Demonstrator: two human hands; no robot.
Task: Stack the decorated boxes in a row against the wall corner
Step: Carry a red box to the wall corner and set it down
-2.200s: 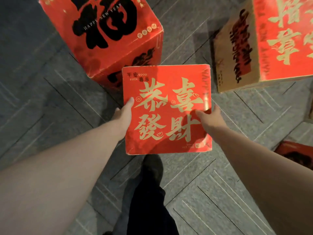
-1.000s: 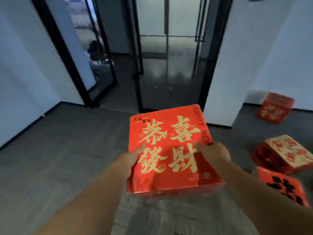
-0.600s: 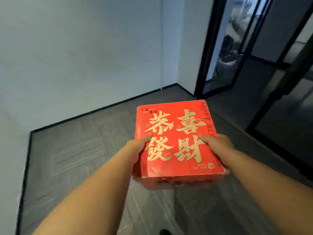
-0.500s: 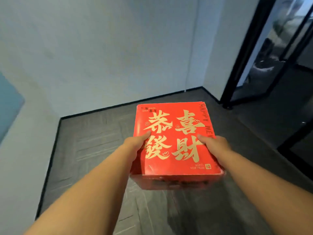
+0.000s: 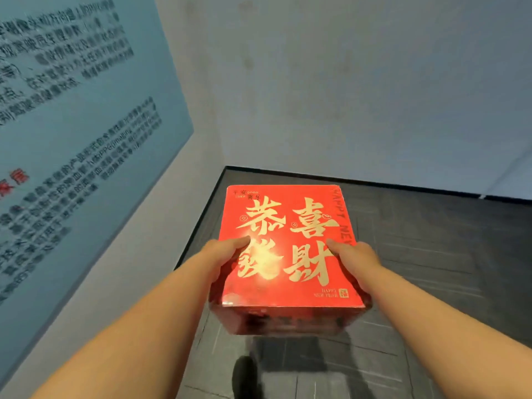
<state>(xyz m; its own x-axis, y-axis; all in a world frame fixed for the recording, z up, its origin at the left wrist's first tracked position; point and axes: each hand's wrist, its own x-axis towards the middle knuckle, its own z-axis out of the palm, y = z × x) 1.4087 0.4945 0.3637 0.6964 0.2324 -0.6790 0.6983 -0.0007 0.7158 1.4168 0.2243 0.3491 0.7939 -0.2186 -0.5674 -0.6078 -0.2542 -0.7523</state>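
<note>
I carry a red decorated box (image 5: 288, 249) with gold characters on its top, held off the floor in front of me. My left hand (image 5: 223, 254) grips its left side with the thumb lying on the top face. My right hand (image 5: 355, 259) grips its right side the same way. The box hangs just short of the wall corner (image 5: 226, 167), where two pale walls meet the dark floor. The other decorated boxes are out of view.
A blue printed poster (image 5: 72, 125) covers the left wall. A black skirting strip (image 5: 403, 185) runs along the foot of the far wall. Dark grey floor tiles (image 5: 431, 269) spread to the right. My shoe (image 5: 244, 372) shows below the box.
I have turned left with the box, away from the glass doors, and come up close to the corner. The poster wall now fills the left. My grip is unchanged.
</note>
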